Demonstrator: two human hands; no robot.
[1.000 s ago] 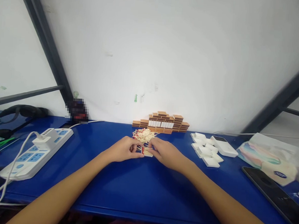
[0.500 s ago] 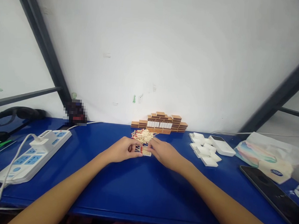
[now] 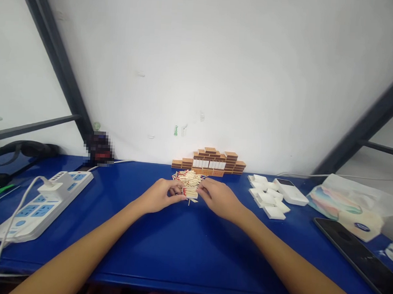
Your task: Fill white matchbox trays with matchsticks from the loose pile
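Head cam: left hand [image 3: 157, 196] and right hand [image 3: 219, 196] pinching a match-filled tray [image 3: 190, 193], match pile [image 3: 188, 178] crowding behind, matchbox stack [image 3: 230, 159] beyond.

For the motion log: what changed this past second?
The white rectangular tray of red-tipped wooden matches, between left hand and right hand, shifted slightly away, toward the loose match pile; stray matches now show at its near side. Brown stacked matchboxes stayed put.

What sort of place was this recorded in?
Probably a desk in a dorm or similar room, though I can't be sure: a blue tabletop against a white wall, slanting dark bars on both sides, and a power strip at left.
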